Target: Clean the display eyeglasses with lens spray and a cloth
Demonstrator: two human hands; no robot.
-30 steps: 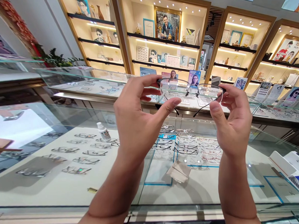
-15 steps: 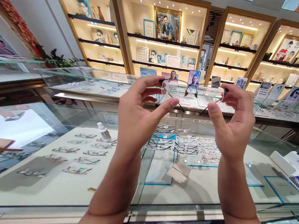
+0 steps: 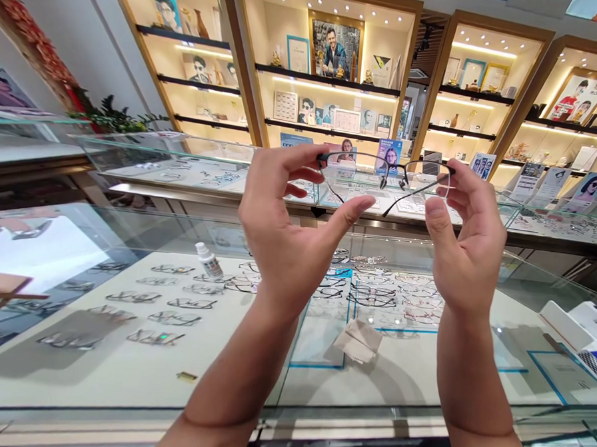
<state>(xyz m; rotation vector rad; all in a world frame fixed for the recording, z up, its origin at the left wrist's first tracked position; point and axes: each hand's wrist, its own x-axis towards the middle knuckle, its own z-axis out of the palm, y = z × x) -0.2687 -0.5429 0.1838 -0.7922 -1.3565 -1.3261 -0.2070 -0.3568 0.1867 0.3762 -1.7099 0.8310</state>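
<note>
While we've got the half-rim glasses (image 3: 395,166) up in the air, well above the glass tabletop (image 3: 320,388), our two hands are apart from each other, one at each end of the frame. Our left hand (image 3: 288,229) has its fingers on the dark left outer corner, with the thumb stretched out below the lens, and our right hand (image 3: 470,239) has the opposite corner by the fingertips, its thumb raised just under the temple arm on that side. We honestly can't tell if either thumb is touching anything. The frame is pretty much level, black along the top, with both nose pads showing near the middle, and the right arm of it slants down and inward. Down below, between our forearms, there's a crumpled beige cloth (image 3: 357,340), and beyond it sit dark frames (image 3: 372,299) with reddish frames (image 3: 422,315) just to their right. Over on the left we've got rows of eyeglasses (image 3: 168,318), with a white spray bottle (image 3: 209,262) by the far ones and a small gold-colored piece (image 3: 187,376) nearer to us. A white box (image 3: 586,318) is off at the right edge, and another glass display counter (image 3: 181,171) runs across behind, in front of lit shelves (image 3: 330,82).
</note>
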